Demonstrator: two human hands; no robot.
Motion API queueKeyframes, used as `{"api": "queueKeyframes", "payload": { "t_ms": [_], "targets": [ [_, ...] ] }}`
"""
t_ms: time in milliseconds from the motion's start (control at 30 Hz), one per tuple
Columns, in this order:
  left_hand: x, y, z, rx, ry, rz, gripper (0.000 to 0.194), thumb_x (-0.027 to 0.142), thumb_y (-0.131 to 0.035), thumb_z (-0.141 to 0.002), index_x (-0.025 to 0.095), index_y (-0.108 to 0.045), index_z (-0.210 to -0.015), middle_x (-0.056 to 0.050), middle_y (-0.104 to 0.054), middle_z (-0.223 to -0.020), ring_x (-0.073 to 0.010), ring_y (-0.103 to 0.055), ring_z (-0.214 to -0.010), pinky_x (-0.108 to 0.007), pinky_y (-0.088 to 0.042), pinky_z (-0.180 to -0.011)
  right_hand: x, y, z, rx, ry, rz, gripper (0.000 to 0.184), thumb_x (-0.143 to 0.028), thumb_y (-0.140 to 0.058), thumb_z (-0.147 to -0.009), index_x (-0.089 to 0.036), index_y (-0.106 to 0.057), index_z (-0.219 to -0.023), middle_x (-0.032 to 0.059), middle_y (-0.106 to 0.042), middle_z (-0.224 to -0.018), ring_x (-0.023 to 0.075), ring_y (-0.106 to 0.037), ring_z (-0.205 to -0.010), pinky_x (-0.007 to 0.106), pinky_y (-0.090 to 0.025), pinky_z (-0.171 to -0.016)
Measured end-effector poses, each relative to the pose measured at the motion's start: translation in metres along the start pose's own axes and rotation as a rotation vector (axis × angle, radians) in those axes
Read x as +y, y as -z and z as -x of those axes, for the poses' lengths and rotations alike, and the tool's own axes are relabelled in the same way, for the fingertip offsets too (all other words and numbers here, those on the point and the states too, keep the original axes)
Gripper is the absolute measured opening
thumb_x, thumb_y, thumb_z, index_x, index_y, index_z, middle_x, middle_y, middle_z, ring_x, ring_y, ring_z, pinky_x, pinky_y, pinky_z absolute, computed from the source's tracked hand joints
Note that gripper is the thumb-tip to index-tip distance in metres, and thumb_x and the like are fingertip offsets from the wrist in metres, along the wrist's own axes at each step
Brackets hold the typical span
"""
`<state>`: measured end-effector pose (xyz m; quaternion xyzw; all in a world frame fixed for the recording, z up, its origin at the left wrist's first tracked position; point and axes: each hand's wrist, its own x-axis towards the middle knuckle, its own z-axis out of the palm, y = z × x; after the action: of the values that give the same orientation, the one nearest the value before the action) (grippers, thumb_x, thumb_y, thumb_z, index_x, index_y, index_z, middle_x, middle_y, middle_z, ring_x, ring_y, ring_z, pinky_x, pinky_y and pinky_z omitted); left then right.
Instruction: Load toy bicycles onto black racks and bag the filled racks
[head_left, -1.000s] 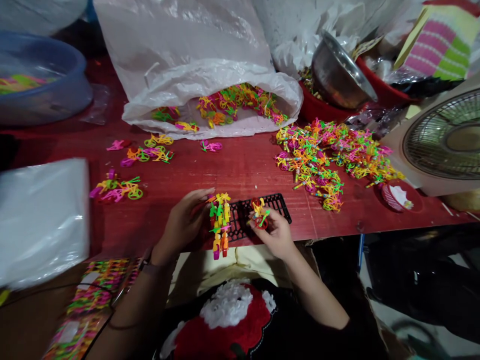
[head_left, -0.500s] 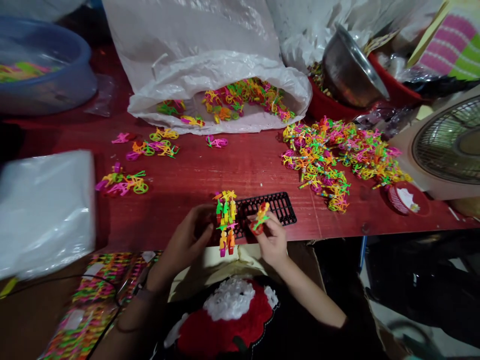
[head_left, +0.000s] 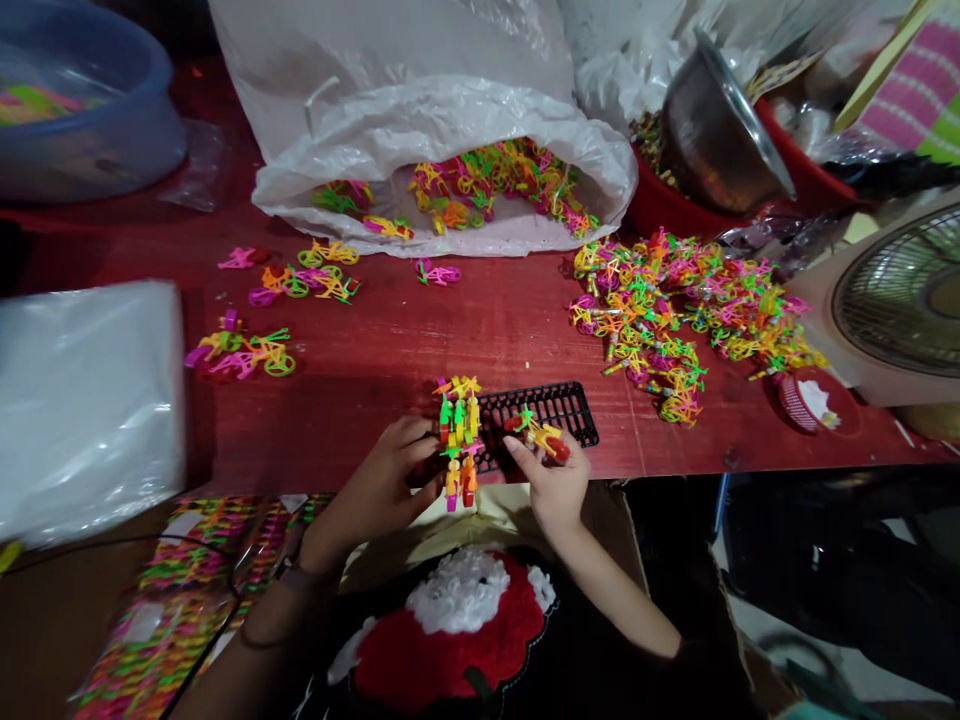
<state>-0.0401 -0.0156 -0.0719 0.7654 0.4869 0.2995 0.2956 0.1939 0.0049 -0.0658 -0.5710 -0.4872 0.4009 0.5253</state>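
Note:
A black plastic rack lies on the red table near its front edge. Small bright plastic toys stand in rows on its left end, in green, yellow, orange and pink. My left hand is beside these rows, thumb and fingers apart, with the fingertips close to the left side of the toys; I cannot tell whether they touch. Over the right part of the rack, my right hand grips a yellow, red and green plastic toy between thumb and fingers.
A large heap of similar toys lies to the right, near a fan. Behind stands an open white sack with more inside. Loose toys and a stack of clear plastic bags are at left; a blue basin stands behind.
The toy in my right hand has turned, its red end now pointing to the right. My right hand has shifted slightly right, and my left hand stays beside the rows.

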Motion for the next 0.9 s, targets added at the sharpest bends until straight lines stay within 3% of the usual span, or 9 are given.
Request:
{"api": "queueKeyframes", "payload": {
  "t_ms": [67, 200, 300, 500, 767, 900],
  "targets": [
    [-0.002, -0.001, 0.001, -0.005, -0.024, -0.013, 0.024, 0.037, -0.065, -0.091, 0.025, -0.071, -0.111, -0.011, -0.065, -0.12, -0.032, -0.056, -0.116, -0.05, -0.045, -0.104, -0.002, 0.0, -0.001, -0.053, 0.005, 0.036, 0.032, -0.042, -0.084, -0.08, -0.023, -0.059, -0.079, -0.0023, -0.064, -0.069, 0.0146, -0.059, -0.059, 0.028, -0.053, -0.059],
    [-0.003, -0.002, 0.001, -0.018, -0.021, -0.034, 0.021, 0.041, -0.066, -0.092, 0.025, -0.073, -0.103, -0.011, -0.064, -0.12, -0.0318, -0.054, -0.118, -0.05, -0.044, -0.105, -0.002, 0.002, 0.001, -0.362, 0.142, 0.152, 0.013, -0.035, -0.072, -0.094, -0.023, -0.069, -0.096, 0.0064, -0.075, -0.097, 0.0217, -0.072, -0.092, 0.036, -0.059, -0.085],
    [-0.004, -0.004, 0.001, -0.032, 0.01, -0.057, 0.02, 0.041, -0.066, -0.093, 0.024, -0.074, -0.088, -0.01, -0.064, -0.114, -0.0306, -0.055, -0.114, -0.05, -0.045, -0.104, 0.001, 0.004, 0.002, -0.53, 0.285, 0.235, 0.006, -0.026, -0.066, -0.096, -0.024, -0.072, -0.096, 0.0078, -0.075, -0.101, 0.0232, -0.071, -0.097, 0.036, -0.058, -0.086],
    [-0.006, -0.007, 0.0, -0.015, -0.005, -0.11, 0.023, 0.042, -0.062, -0.096, 0.024, -0.076, -0.088, -0.01, -0.063, -0.106, -0.0309, -0.055, -0.109, -0.051, -0.047, -0.099, 0.009, 0.005, 0.002, -0.574, 0.416, 0.293, 0.024, -0.012, -0.051, -0.094, -0.024, -0.071, -0.1, 0.0077, -0.071, -0.094, 0.023, -0.068, -0.09, 0.035, -0.057, -0.077],
    [-0.004, -0.008, -0.001, -0.021, 0.011, -0.122, 0.019, 0.039, -0.067, -0.093, 0.026, -0.075, -0.083, -0.008, -0.062, -0.103, -0.0297, -0.055, -0.107, -0.048, -0.047, -0.099, 0.004, 0.003, -0.011, -0.634, 0.546, 0.392, 0.02, -0.012, -0.05, -0.094, -0.021, -0.068, -0.092, 0.006, -0.065, -0.082, 0.0231, -0.06, -0.085, 0.037, -0.054, -0.077],
    [-0.002, -0.007, -0.001, -0.011, 0.016, -0.13, 0.019, 0.038, -0.067, -0.094, 0.026, -0.075, -0.082, -0.008, -0.062, -0.103, -0.0294, -0.054, -0.107, -0.046, -0.047, -0.095, 0.004, 0.004, -0.015, -0.657, 0.539, 0.43, 0.02, -0.011, -0.051, -0.095, -0.022, -0.068, -0.09, 0.0052, -0.064, -0.081, 0.0221, -0.06, -0.083, 0.035, -0.053, -0.076]
  ]
}}
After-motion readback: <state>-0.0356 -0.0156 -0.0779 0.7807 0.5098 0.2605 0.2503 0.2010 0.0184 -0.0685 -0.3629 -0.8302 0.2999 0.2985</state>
